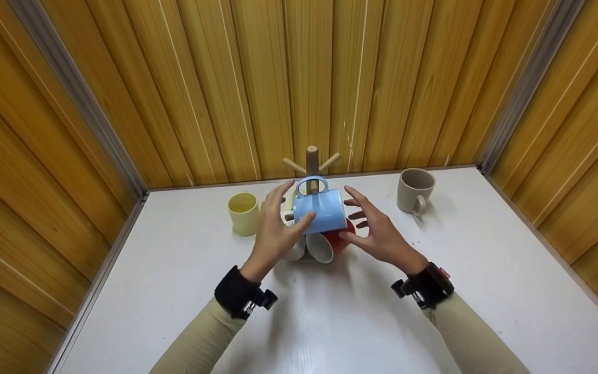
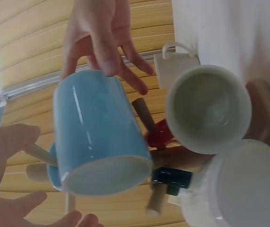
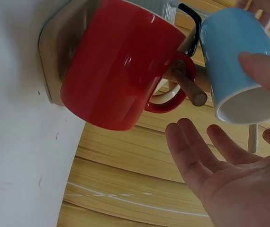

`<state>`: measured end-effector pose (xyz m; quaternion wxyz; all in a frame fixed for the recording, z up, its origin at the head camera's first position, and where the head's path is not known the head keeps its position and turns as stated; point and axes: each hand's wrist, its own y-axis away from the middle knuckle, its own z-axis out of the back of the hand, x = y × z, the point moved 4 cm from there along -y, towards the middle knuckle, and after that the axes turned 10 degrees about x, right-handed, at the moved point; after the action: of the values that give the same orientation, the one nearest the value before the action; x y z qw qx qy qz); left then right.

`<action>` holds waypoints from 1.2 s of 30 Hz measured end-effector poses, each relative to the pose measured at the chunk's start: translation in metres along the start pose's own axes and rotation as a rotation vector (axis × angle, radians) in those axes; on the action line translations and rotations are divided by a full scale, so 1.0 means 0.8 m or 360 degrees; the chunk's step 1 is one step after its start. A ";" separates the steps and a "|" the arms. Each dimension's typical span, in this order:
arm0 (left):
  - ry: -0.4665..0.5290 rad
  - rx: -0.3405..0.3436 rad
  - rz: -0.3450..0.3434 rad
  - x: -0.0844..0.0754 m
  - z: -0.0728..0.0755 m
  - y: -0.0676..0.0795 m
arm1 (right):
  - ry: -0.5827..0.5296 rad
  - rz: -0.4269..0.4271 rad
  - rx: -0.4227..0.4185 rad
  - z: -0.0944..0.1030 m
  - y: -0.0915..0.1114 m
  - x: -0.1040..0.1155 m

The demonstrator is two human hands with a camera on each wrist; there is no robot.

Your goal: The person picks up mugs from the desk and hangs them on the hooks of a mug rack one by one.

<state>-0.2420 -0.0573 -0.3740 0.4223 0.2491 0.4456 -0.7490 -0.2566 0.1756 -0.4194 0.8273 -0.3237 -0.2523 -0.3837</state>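
Observation:
A light blue mug [image 1: 325, 210] lies sideways at the front of a wooden mug tree [image 1: 312, 156], its handle upward around a peg. My left hand [image 1: 277, 228] is at the mug's left, fingers spread and thumb in front of it; contact is unclear. On the right, my right hand [image 1: 382, 236] has its fingers extended, with the thumb by the mug's rim. In the right wrist view, that thumb overlaps the blue mug [image 3: 234, 61]. Below hangs a red mug [image 3: 125, 66], its handle over a peg. A white mug [image 2: 248, 189] with a dark handle hangs beside it.
A yellow mug [image 1: 244, 214] stands upright on the white table [image 1: 174, 291] to the left. Farther right is a taupe mug [image 1: 414, 189], also upright, its handle toward me. Wood-look panels [image 1: 257, 78] wall the table's back and sides.

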 end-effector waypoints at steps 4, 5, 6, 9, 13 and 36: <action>-0.0075 0.0063 -0.0034 -0.024 0.001 -0.013 | 0.0030 -0.0049 0.0033 0.007 -0.003 -0.007; -0.0094 0.0079 -0.0032 -0.028 0.001 -0.017 | 0.0027 -0.0060 0.0045 0.009 -0.004 -0.009; -0.0112 0.0093 -0.0025 -0.032 0.000 -0.020 | 0.0030 -0.0073 0.0059 0.010 -0.005 -0.012; -0.0145 0.0120 -0.0012 -0.039 -0.001 -0.028 | 0.0039 -0.0106 0.0104 0.012 -0.010 -0.017; -0.0181 0.0123 0.0007 -0.042 -0.003 -0.039 | 0.0049 -0.0130 0.0163 0.012 -0.017 -0.023; -0.0128 0.0075 -0.0072 -0.030 -0.015 -0.053 | 0.0067 0.0013 0.0227 -0.001 -0.064 -0.054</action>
<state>-0.2662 -0.0265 -0.3424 0.4169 0.2186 0.4162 -0.7780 -0.3221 0.1701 -0.4309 0.8549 -0.2569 -0.2601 -0.3680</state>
